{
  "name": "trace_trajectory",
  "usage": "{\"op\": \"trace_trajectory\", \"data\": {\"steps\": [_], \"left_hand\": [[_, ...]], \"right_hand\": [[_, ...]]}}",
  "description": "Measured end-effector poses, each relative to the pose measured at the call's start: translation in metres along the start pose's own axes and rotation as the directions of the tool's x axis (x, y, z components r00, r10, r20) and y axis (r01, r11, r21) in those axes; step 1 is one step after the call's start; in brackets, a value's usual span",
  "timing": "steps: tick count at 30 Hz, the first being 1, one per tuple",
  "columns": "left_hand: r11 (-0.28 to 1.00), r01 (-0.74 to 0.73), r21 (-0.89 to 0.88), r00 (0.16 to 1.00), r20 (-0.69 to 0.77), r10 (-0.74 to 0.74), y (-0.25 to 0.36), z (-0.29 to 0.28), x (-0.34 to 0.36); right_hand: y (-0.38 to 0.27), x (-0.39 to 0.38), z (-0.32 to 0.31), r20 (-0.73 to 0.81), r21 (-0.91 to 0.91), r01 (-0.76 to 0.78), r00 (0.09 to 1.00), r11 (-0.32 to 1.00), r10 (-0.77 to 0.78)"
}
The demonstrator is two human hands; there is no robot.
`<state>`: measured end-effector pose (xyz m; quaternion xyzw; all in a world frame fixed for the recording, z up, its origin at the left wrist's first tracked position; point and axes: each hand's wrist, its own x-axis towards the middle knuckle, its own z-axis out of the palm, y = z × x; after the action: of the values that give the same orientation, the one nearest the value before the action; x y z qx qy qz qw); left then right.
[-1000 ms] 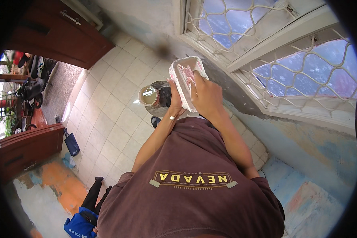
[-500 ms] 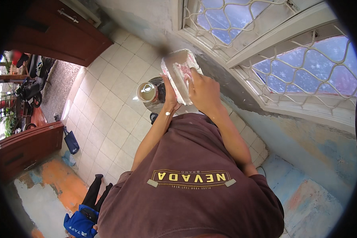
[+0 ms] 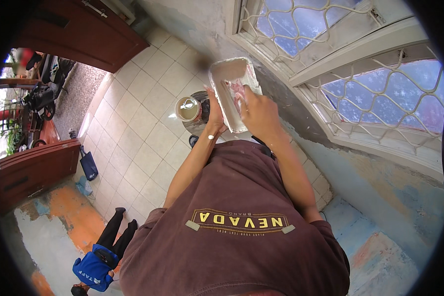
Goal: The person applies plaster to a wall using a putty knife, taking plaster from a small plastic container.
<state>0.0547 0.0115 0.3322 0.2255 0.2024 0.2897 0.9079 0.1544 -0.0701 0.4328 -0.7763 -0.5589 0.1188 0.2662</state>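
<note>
Pink-white item (image 3: 235,92) partly hidden by right hand (image 3: 260,114); far window (image 3: 284,35) cut off above.

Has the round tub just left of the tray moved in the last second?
No: the round tub keeps its place against the floor tiles; the camera's view itself has shifted a little.

tray (image 3: 231,66): matt, crusted | floor (image 3: 133,116): smooth glossy tile | shirt (image 3: 237,182): matt cloth | wall (image 3: 367,172): rough | door (image 3: 96,42): smooth wood

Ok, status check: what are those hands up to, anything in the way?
Left hand holding white tray by its left side. Right hand at pinkish material inside, grip unclear. Round container left of tray, not blocking.
</note>
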Motion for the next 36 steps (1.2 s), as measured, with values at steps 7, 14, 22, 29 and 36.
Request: {"op": "trace_trajectory", "data": {"steps": [7,14,22,29,36], "left_hand": [[0.947,0.023,-0.321,0.975,0.217,0.05,-0.001,-0.016,0.003],[0.994,0.005,-0.114,1.0,-0.03,-0.008,0.002,0.005,-0.007],[0.997,0.007,-0.083,0.998,-0.062,-0.012,0.002,0.004,-0.008],[0.999,-0.039,-0.017,0.99,-0.138,0.036,0.003,-0.024,-0.003],[0.981,-0.061,0.185,0.937,-0.328,0.12,0.016,-0.078,-0.006]], "right_hand": [[-0.015,0.003,-0.023,-0.179,0.132,0.013,0.984,0.991,0.011],[-0.005,0.0,-0.021,-0.095,0.166,-0.044,0.994,0.985,0.06],[0.049,-0.019,0.002,-0.07,0.884,-0.087,0.947,0.459,0.313],[0.044,-0.038,0.012,0.217,0.949,-0.087,0.877,-0.303,0.428],[0.075,-0.047,0.028,0.394,0.869,-0.204,0.835,-0.45,0.383]]}}
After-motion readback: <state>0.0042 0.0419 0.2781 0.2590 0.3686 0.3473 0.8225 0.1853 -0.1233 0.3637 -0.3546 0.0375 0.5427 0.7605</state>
